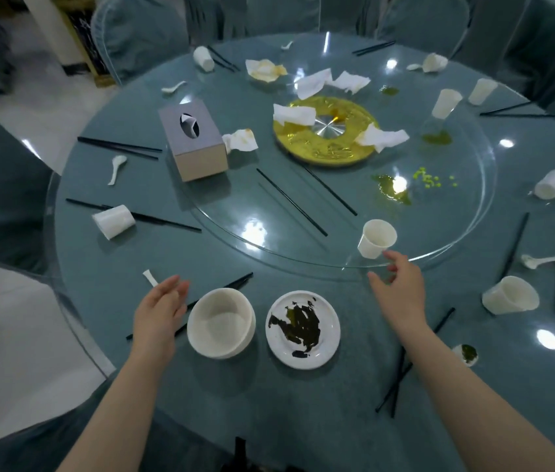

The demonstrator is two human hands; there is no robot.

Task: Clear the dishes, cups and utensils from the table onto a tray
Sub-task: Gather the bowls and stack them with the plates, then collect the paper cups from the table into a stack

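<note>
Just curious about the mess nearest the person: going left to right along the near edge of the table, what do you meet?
Left hand → white bowl → dirty plate → right hand → tipped cup.

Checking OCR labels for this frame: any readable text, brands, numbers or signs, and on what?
None readable.
Tissue box: plain grey faces, no print visible.
Gold disc at the turntable's centre: faint embossed pattern, too blurred to tell if it is lettering.
Cups such as the upright one, the bowl and the soiled plate: plain white, no marks.
</note>
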